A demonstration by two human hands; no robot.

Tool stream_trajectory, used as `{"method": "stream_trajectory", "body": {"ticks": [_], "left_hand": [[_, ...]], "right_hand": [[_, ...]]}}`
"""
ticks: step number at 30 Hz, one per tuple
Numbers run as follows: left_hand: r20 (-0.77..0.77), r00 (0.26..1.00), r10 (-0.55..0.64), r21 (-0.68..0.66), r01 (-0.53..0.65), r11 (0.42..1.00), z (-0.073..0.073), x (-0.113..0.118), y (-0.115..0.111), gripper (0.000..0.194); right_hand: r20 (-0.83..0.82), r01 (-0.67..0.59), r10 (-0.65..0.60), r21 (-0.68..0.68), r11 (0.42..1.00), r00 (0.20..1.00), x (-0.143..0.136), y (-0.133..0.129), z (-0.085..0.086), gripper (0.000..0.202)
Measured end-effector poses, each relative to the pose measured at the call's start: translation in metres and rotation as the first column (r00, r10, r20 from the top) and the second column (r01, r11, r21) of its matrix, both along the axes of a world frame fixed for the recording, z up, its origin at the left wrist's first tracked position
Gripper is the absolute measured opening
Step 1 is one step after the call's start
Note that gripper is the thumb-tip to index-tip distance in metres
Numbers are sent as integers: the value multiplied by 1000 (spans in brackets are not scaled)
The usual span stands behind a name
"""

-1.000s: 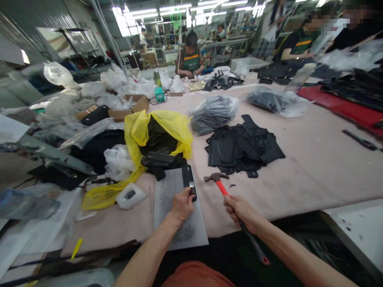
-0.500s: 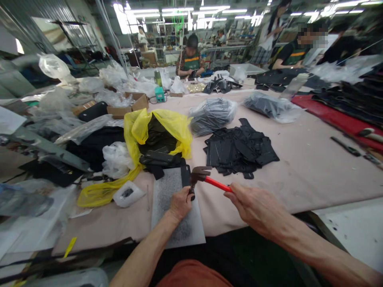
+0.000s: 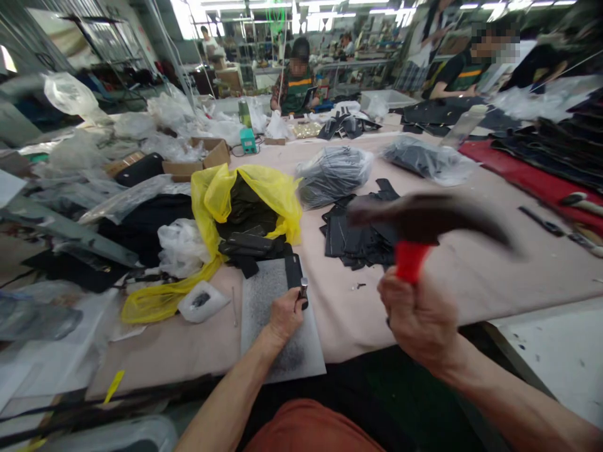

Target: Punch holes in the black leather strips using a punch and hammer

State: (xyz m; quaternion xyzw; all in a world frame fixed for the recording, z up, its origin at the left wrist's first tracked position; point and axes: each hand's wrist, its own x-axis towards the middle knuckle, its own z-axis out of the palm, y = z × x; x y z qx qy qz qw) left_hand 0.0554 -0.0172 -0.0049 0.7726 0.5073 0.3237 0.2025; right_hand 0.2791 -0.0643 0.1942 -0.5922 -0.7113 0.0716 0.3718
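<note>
My right hand [image 3: 420, 317] grips the red handle of a claw hammer [image 3: 414, 258]; its dark head is raised, tilted and blurred by motion. My left hand [image 3: 285, 315] is closed around a short metal punch [image 3: 304, 287], whose silver top stands up above the fingers. Under the punch lies a black strip [image 3: 293, 269], on a white board [image 3: 252, 339] with a grey, worn, speckled middle. The punch's lower tip is hidden. Right of the board, partly behind the hammer, spreads a pile of flat black pieces [image 3: 336, 235].
A yellow plastic bag [image 3: 207, 201] of dark pieces stands beyond the board. Behind the pile lie clear bags of black parts [image 3: 334, 172]. Tools rest at the right, near red cloth [image 3: 518, 172]. Plastic bags and a cardboard box [image 3: 217, 154] crowd the left. A co-worker [image 3: 299, 81] sits opposite.
The hammer has swung up and to the right, away from the punch, with my right hand. My left hand has stayed at the punch on the strip.
</note>
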Motion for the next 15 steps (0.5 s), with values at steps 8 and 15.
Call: {"method": "stream_trajectory", "body": {"ticks": [8,15], "left_hand": [[18,1000,16,4,-16,1000,-1,-1,0,12],[60,998,-8,-39,10,999,4,-2,0,13]], "right_hand": [[21,-7,18,-439,899,1000,24,10,-50,35],[128,167,-112,-616,770,985,24,13,-154,27]]}}
